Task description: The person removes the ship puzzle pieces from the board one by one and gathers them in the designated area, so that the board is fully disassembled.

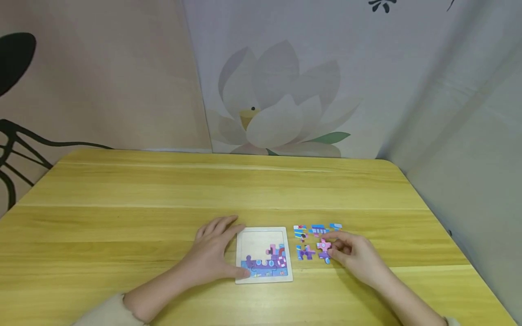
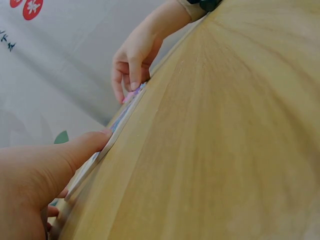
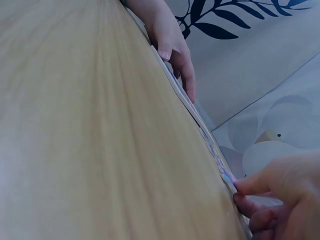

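A square puzzle tray (image 1: 264, 229) with a pale frame lies on the table, its lower part filled with joined blue, purple and pink pieces. My left hand (image 1: 214, 253) rests at its left side with fingers spread, thumb on the lower left corner and index finger at the upper left one. To the right of the tray, my right hand (image 1: 356, 256) pinches a pink and purple puzzle piece (image 1: 324, 245) between thumb and index finger, low over the table. In the right wrist view, the right thumb and fingers (image 3: 255, 182) meet at the piece's edge.
Several loose puzzle pieces lie beside the tray, among them a blue and purple piece (image 1: 306, 252), a striped blue piece (image 1: 319, 229) and a small blue one (image 1: 336, 226). The wooden table (image 1: 163, 181) meets a printed curtain (image 1: 285, 90) behind. A dark chair (image 1: 16, 136) stands left.
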The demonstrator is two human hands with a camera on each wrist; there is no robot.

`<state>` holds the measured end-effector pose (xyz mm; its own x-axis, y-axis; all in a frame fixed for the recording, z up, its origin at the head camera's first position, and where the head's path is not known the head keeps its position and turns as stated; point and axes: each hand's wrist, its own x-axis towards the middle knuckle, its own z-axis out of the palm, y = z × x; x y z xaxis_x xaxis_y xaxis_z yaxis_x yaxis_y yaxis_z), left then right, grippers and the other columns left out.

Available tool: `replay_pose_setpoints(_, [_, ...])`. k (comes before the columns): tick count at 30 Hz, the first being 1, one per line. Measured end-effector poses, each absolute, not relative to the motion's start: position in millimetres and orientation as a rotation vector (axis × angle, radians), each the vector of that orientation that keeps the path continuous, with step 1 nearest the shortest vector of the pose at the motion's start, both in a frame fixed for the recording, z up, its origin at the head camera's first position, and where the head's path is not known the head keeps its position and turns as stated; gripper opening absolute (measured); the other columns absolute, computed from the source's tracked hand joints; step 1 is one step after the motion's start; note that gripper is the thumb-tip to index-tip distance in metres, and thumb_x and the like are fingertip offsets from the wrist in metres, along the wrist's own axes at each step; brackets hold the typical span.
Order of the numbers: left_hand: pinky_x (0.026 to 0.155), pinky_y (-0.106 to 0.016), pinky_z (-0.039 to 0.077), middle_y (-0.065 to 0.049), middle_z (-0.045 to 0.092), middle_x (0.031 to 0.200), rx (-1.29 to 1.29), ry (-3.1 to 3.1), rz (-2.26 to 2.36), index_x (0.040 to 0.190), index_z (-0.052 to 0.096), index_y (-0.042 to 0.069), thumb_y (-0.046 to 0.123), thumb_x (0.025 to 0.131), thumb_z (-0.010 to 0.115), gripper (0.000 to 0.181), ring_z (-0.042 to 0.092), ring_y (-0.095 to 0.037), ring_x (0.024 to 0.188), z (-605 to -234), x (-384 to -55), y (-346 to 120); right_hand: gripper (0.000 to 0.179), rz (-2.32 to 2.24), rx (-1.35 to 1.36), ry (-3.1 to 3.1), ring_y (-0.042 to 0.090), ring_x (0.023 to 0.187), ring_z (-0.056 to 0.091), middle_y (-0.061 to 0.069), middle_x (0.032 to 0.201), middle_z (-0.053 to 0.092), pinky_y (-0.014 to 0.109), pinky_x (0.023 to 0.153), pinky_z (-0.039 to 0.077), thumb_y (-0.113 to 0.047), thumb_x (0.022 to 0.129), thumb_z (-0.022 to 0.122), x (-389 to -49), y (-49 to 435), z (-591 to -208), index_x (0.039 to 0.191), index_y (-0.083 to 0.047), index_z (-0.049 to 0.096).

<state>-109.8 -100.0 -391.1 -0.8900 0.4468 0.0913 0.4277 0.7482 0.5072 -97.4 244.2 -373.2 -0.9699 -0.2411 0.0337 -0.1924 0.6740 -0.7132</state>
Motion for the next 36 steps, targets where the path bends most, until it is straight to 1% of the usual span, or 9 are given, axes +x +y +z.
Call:
replay_pose_setpoints(6, [0.107, -0.065, 0.011, -0.012, 0.03, 0.152, 0.731, 2.903, 0.833, 0.142, 0.046, 0.011, 0.071, 0.059, 0.073, 0.106, 0.022, -0.038, 0.138, -391, -111, -100, 0.03, -1.093, -0.378, 2.856, 0.007, 0.058, 0.046, -0.006, 0.073, 0.059, 0.021, 0.049, 0.041, 0.003, 0.082, 0.071, -98, 242, -371, 0.11, -0.006, 0.07])
replay_pose_setpoints(10, [0.106, -0.066, 0.011, -0.013, 0.03, 0.152, 0.729, 2.9, 0.844, 0.142, 0.046, 0.011, 0.07, 0.059, 0.075, 0.106, 0.022, -0.038, 0.138, -391, -111, -100, 0.03, -1.028, -0.461, 2.891, 0.006, 0.06, 0.046, -0.009, 0.073, 0.057, 0.021, 0.05, 0.042, 0.003, 0.082, 0.071, -97, 242, -370, 0.111, -0.004, 0.07])
replay_pose_setpoints(13, [0.107, -0.065, 0.011, -0.012, 0.03, 0.152, 0.723, 2.901, 0.841, 0.142, 0.046, 0.011, 0.07, 0.058, 0.075, 0.106, 0.022, -0.038, 0.138, -391, -111, -100, 0.029, -1.009, -0.514, 2.897, 0.005, 0.06, 0.044, -0.009, 0.073, 0.055, 0.02, 0.049, 0.041, 0.003, 0.082, 0.07, -97, 243, -371, 0.11, -0.002, 0.07])
replay_pose_setpoints(22, [0.107, -0.065, 0.011, -0.011, 0.03, 0.152, 0.714, 2.905, 0.83, 0.142, 0.046, 0.012, 0.07, 0.058, 0.076, 0.106, 0.021, -0.037, 0.138, -390, -110, -101, 0.028, -1.04, -0.493, 2.864, 0.005, 0.059, 0.045, -0.008, 0.074, 0.055, 0.02, 0.048, 0.041, 0.001, 0.084, 0.069, -97, 243, -370, 0.111, -0.002, 0.069])
replay_pose_setpoints(26, [0.107, -0.065, 0.011, -0.011, 0.03, 0.152, 0.716, 2.908, 0.828, 0.142, 0.046, 0.012, 0.07, 0.058, 0.075, 0.106, 0.022, -0.037, 0.138, -391, -110, -101, 0.025, -1.027, -0.486, 2.894, 0.005, 0.059, 0.044, -0.009, 0.073, 0.055, 0.021, 0.048, 0.04, -0.001, 0.083, 0.071, -97, 240, -368, 0.109, -0.003, 0.07])
replay_pose_setpoints(31, [0.107, -0.065, 0.011, -0.011, 0.03, 0.152, 0.719, 2.909, 0.823, 0.142, 0.046, 0.013, 0.071, 0.058, 0.074, 0.107, 0.022, -0.037, 0.138, -391, -110, -100, 0.025, -1.019, -0.521, 2.964, 0.005, 0.055, 0.039, -0.011, 0.074, 0.055, 0.021, 0.045, 0.035, -0.008, 0.082, 0.075, -96, 231, -364, 0.107, -0.008, 0.072])
replay_pose_setpoints(36, [0.106, -0.066, 0.011, -0.011, 0.03, 0.152, 0.718, 2.905, 0.831, 0.142, 0.046, 0.013, 0.072, 0.058, 0.074, 0.107, 0.022, -0.037, 0.138, -392, -110, -100, 0.028, -1.087, -0.601, 2.941, 0.006, 0.057, 0.041, -0.01, 0.08, 0.058, 0.021, 0.047, 0.037, -0.011, 0.081, 0.077, -97, 218, -362, 0.108, -0.01, 0.072])
